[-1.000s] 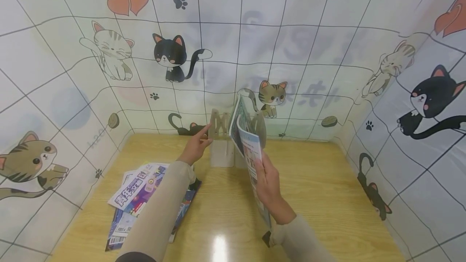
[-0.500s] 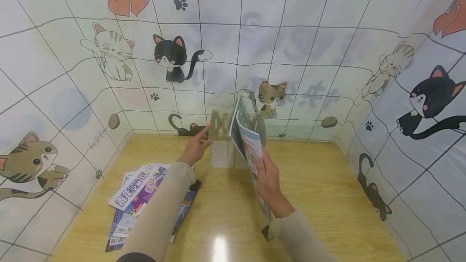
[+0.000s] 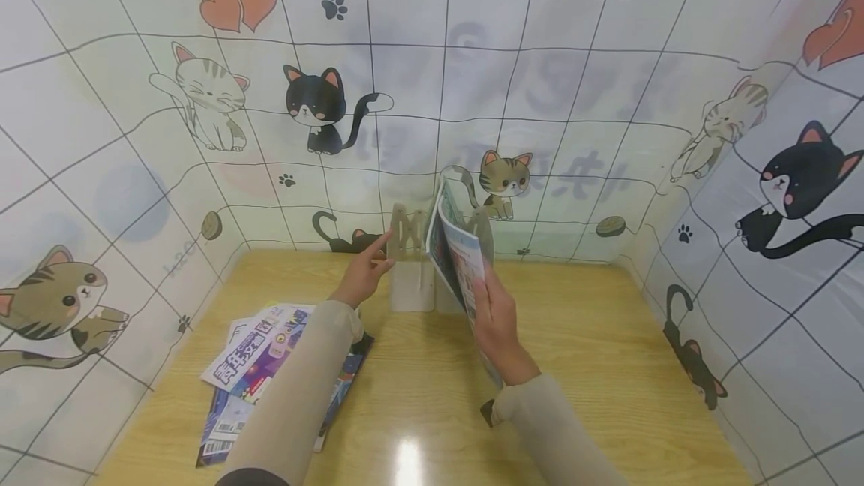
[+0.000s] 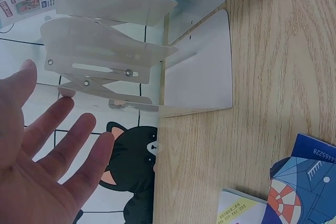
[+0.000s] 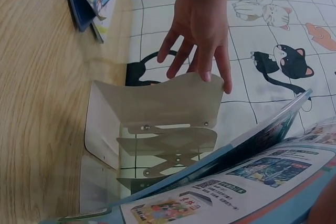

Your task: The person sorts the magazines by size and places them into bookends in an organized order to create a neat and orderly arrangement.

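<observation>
An expandable beige metal bookend rack [image 3: 412,283] stands near the back wall, its side panels linked by crossed bars. My left hand [image 3: 364,272] touches its left panel with fingertips; in the left wrist view the fingers of that left hand [image 4: 58,156] are spread and hold nothing. My right hand [image 3: 498,328] grips a magazine [image 3: 466,250] on edge, thumb on the near face, its far end between the rack's panels. In the right wrist view the magazine [image 5: 220,192] has a bowed printed face; a second layer lies behind it, and I cannot tell whether that is a separate magazine.
Several overlapping magazines [image 3: 259,351] lie on the wooden table [image 3: 567,321] at the left, partly under my left forearm. A wall covering [image 3: 405,96] printed with cats and a grid rises right behind the rack and along both sides.
My right hand has moved slightly forward, and the magazine has slid farther toward the back wall with it. The left hand and the rack have stayed in place.
</observation>
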{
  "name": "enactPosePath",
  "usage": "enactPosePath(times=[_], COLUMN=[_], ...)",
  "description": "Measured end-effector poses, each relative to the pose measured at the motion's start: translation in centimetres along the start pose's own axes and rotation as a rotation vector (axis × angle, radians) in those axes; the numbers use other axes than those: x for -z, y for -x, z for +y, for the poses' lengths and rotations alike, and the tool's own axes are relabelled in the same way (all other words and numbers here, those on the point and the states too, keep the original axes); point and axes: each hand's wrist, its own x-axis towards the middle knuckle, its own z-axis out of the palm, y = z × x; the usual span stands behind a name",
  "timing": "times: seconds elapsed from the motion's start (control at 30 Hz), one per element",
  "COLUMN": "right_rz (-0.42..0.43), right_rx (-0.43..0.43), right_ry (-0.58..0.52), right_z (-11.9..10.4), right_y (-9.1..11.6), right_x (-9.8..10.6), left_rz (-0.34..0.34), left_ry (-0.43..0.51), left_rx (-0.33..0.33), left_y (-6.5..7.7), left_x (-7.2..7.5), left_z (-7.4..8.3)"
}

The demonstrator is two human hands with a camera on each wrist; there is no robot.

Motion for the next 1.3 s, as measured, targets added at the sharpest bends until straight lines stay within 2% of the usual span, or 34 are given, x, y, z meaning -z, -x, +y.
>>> enactPosePath(times=[0.23, 0.47, 0.6, 0.87, 1.03, 1.3], right_rz=[0.027, 0.032, 0.048, 0.081, 0.109, 0.141], right_rx=[-0.009, -0.049, -0.036, -0.026, -0.031, 0.012], right_ry=[0.04, 0.046, 0.031, 0.014, 0.01, -0.003], right_z=[0.8, 0.3, 0.0, 2.8, 2.8, 2.8], right_y=[-0.6, -0.7, -1.0, -1.5, -1.8, -2.6], right_x=[-0.2, -0.1, -0.1, -0.7, -0.7, -0.8], left_rz=[0.004, 0.004, 0.014, 0.01, 0.011, 0.005], left_ry=[0.006, 0.016, 0.012, -0.021, -0.02, -0.018], left_rx=[-0.002, 0.004, 0.01, 0.008, 0.022, 0.026], left_y=[0.0, 0.1, 0.1, 0.0, 0.1, 0.1], left_x=[0.0, 0.0, 0.0, -0.1, -0.1, -0.1], left_z=[0.2, 0.2, 0.2, 0.0, 0.0, 0.1])
